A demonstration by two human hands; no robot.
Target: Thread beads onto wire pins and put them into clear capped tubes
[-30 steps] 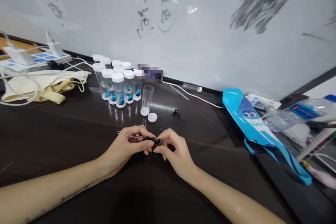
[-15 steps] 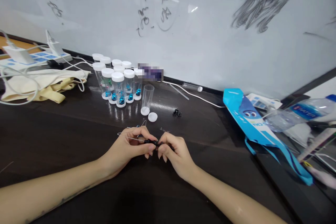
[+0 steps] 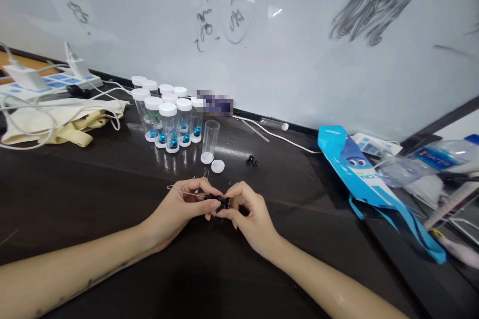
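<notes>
We've got both grips closed on the same little black piece point(image 3: 223, 203), basically a two-handed pinch. Our left hand point(image 3: 187, 204) has thumb and fingertips on its left end, and our right hand point(image 3: 249, 214) pinches the right end, so the bit we can see sits right between the two grips, just above the tabletop point(image 3: 123, 174). Exactly what's under the fingertips, we can't tell. Our guess is the left side steadies it while the right works the other end, since it's too small for one hand to do both.

A thin wire loop point(image 3: 187, 193) runs out left from the piece, over our left hand, probably so it stays out of the way.

Just beyond our hands there's an upright uncapped tube point(image 3: 210, 137) with a white cap point(image 3: 217, 166) beside it, likely parked there for easy reach. Loose black bits point(image 3: 250, 160) lie farther right, and capped tubes point(image 3: 168, 122) are bunched far left, which looks like keeping them clear of the work area.
</notes>
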